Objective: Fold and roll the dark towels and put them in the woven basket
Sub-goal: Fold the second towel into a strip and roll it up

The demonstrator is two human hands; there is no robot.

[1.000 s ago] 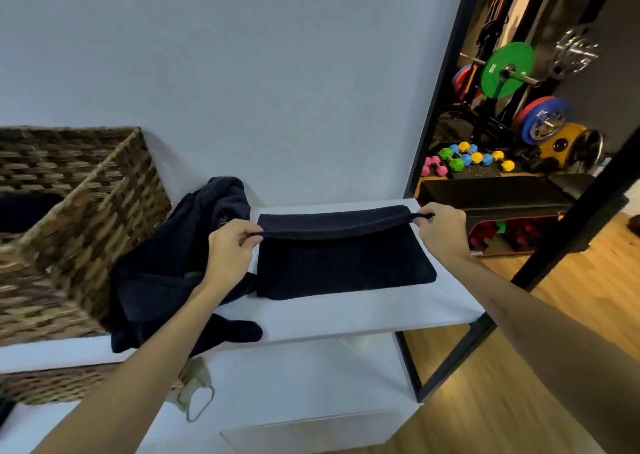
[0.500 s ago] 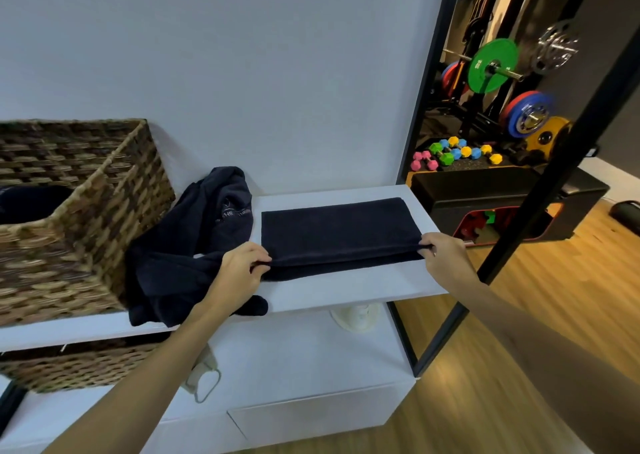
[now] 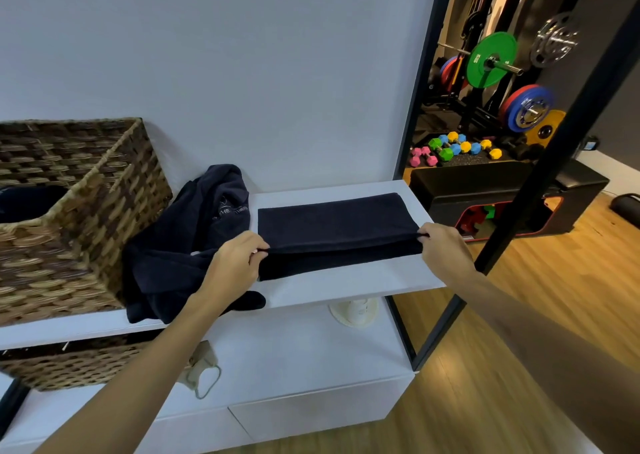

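Two hands hold one dark towel [image 3: 332, 221] flat on the white shelf [image 3: 346, 287]. Left hand [image 3: 233, 263] pinches the folded edge at the towel's left end; right hand [image 3: 445, 249] pinches the same edge at the right end. That upper layer lies doubled over the lower, whose near edge shows beneath. A heap of dark towels [image 3: 180, 245] lies just left, touching the woven basket [image 3: 86, 218], which holds dark cloth inside. A second basket [image 3: 69, 363] sits on the shelf below.
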